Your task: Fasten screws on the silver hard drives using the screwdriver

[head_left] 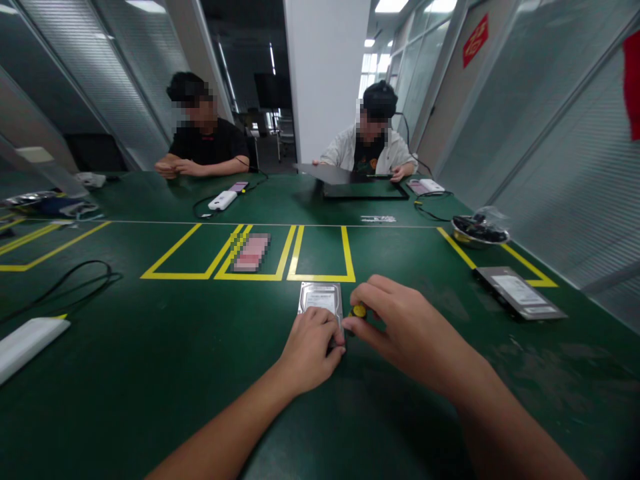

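Hard drive [321, 298] lies flat on green bench [150, 373], label up, long axis running away from the person. Left hand [311, 347] presses its near edge, fingers curled. Right hand [407, 330] pinches yellow-handled screwdriver [358, 311] at drive's right edge. Likely rigid, dense, shock-sensitive; hold by side edges.

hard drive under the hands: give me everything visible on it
The hard drive is a silver, metallic-looking rectangular unit lying flat on the green table, just below the yellow-taped boxes. A white label covers its top; the print is too small to read. The left hand rests on its near end, hiding that part. The right hand holds a yellow-tipped tool at its right edge.
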A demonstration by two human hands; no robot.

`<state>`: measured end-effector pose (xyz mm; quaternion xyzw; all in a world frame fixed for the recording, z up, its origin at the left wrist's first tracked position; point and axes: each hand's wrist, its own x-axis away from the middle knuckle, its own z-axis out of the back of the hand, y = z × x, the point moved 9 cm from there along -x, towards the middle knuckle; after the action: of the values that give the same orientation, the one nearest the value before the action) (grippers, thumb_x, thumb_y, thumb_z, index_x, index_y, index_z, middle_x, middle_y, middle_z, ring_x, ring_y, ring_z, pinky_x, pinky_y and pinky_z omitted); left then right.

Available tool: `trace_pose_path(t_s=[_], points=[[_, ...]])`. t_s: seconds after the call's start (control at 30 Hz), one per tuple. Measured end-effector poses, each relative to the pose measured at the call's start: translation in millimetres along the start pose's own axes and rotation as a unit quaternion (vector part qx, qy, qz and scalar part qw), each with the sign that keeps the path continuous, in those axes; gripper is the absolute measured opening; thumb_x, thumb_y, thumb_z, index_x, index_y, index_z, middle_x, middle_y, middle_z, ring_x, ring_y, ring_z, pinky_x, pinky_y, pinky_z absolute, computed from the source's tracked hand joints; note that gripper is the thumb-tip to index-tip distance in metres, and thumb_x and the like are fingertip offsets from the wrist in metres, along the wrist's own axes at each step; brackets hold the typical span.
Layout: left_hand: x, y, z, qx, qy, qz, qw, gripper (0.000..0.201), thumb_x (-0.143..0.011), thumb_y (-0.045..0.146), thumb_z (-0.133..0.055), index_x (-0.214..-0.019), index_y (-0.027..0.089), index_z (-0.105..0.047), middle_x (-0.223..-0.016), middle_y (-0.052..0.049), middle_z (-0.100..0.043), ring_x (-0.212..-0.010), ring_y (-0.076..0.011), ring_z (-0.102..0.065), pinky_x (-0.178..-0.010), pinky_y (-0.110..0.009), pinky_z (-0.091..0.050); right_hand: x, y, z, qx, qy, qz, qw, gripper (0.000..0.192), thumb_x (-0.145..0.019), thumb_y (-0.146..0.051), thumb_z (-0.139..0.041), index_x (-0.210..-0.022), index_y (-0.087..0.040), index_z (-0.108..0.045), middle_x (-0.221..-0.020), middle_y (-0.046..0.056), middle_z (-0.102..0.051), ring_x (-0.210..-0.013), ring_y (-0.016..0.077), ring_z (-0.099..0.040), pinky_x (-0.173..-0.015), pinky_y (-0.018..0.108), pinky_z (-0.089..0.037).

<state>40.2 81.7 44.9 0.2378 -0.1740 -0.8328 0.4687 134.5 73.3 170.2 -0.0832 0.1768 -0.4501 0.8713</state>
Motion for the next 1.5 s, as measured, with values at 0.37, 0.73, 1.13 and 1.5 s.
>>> trace_pose_path(t_s=[0.37,0.73,1.13,1.5], points=[[1.0,0.2,0.6,0.002,0.006,-0.004,1.0,0.013,-0.077,0.017,-0.071,-0.08,0.021,-0.059,-0.099,-0.002,-0.059,-0.101,-0.0244,-0.05,-0.087,-0.038,-0.037,0.4,-2.6,-3.6,-0.013,-0.012,0.002,1.0,0.004,-0.089,-0.02,-0.06,-0.092,-0.017,-0.06,-0.091,0.004,-0.056,-0.078,0.016,-0.052,-0.065,0.028,-0.039],[0.4,0.3,0.8,0.007,0.006,-0.002,1.0,0.011,-0.076,0.018,-0.07,-0.078,0.021,-0.06,-0.094,-0.001,-0.058,-0.099,-0.0242,-0.051,-0.084,-0.038,-0.037,3.0,-10.9,-1.8,-0.099,-0.019,0.088,0.991,0.026,-0.092,-0.009,-0.047,-0.109,-0.017,-0.065,-0.108,0.005,-0.065,-0.097,0.0152,-0.06,-0.087,0.028,-0.045],[1.1,0.2,1.3,-0.004,0.008,-0.005,1.0,0.01,-0.077,0.019,-0.07,-0.079,0.022,-0.062,-0.096,-0.002,-0.059,-0.1,-0.0244,-0.051,-0.085,-0.038,-0.036,5.2,-15.1,1.8,-0.119,-0.021,0.128,0.984,0.027,-0.088,-0.005,-0.051,-0.106,-0.02,-0.065,-0.122,0.005,-0.063,-0.114,0.0158,-0.054,-0.099,0.03,-0.041],[0.7,1.7,1.5,-0.011,0.002,-0.004,1.0,0.008,-0.078,0.019,-0.069,-0.079,0.021,-0.062,-0.095,-0.003,-0.058,-0.098,-0.0253,-0.051,-0.083,-0.039,-0.038,2.2,-11.7,1.0,-0.114,-0.001,0.103,0.988,0.019,-0.089,-0.008,-0.053,-0.104,-0.018,-0.061,-0.103,0.004,-0.065,-0.097,0.0166,-0.055,-0.087,0.031,-0.044]])
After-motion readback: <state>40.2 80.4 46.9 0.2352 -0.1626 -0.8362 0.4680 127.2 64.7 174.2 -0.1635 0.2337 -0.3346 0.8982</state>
